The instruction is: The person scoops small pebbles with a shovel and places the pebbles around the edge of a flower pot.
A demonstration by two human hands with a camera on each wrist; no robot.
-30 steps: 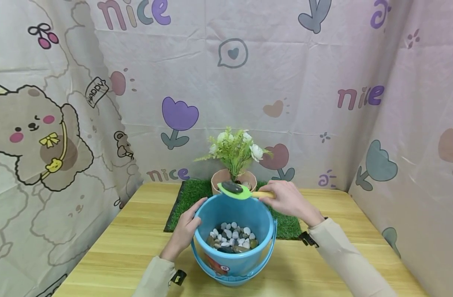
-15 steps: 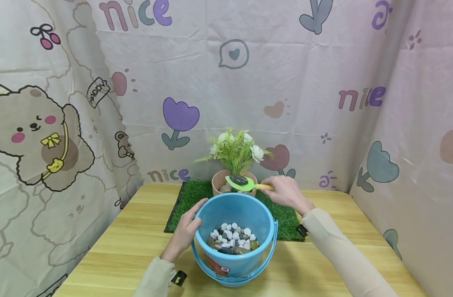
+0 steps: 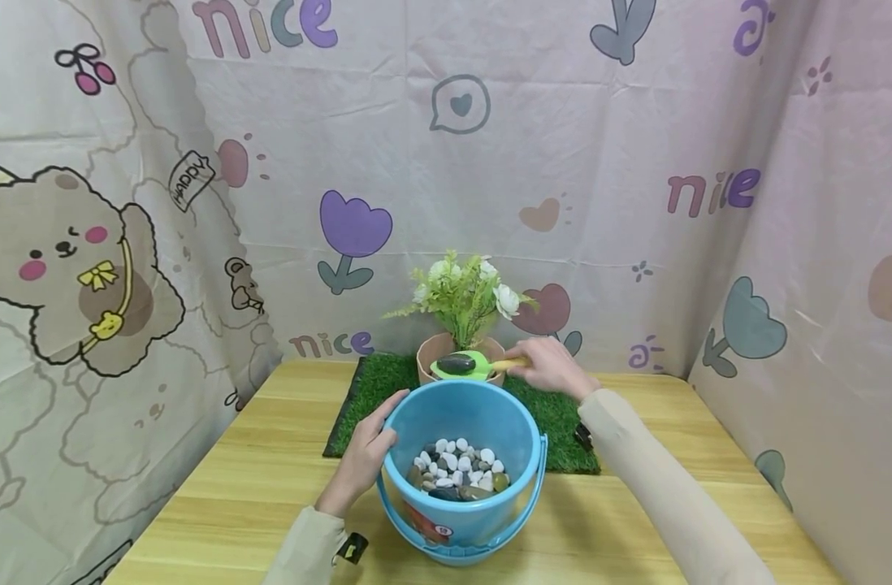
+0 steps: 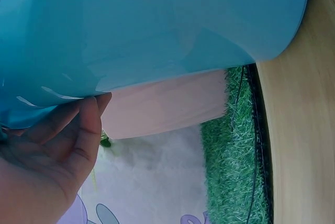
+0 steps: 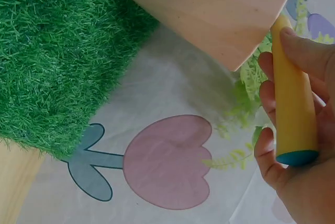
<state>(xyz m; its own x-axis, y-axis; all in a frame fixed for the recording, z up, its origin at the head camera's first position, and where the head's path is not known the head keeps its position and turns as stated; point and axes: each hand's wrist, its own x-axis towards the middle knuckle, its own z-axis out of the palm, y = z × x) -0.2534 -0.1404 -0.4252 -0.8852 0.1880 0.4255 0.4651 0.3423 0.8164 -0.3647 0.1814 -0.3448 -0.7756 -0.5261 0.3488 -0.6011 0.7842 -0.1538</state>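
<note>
My right hand (image 3: pixel 551 367) grips the yellow handle (image 5: pixel 293 98) of a small shovel, its fingers curled round it. The shovel's green blade (image 3: pixel 479 362) is over the opening of a pink flowerpot (image 3: pixel 426 355), with a large dark stone (image 3: pixel 456 363) on it. White flowers and yellow-green leaves (image 3: pixel 461 305) rise from the pot. In front stands a blue bucket (image 3: pixel 456 520) with white, grey and brown pebbles (image 3: pixel 456 467) inside. My left hand (image 3: pixel 365 451) holds the bucket at its left rim; the left wrist view shows the fingertips against its wall.
Pot and flowers stand on a green artificial grass mat (image 3: pixel 380 378) at the back of the wooden table (image 3: pixel 234 479). The bucket's handle (image 3: pixel 537 479) hangs down its front. Printed cloth (image 3: pixel 599 162) encloses the back and both sides.
The right hand has carried the shovel away from the bucket's far rim, back over the flowerpot, and the blade has tipped toward me. The left hand and bucket stay in place.
</note>
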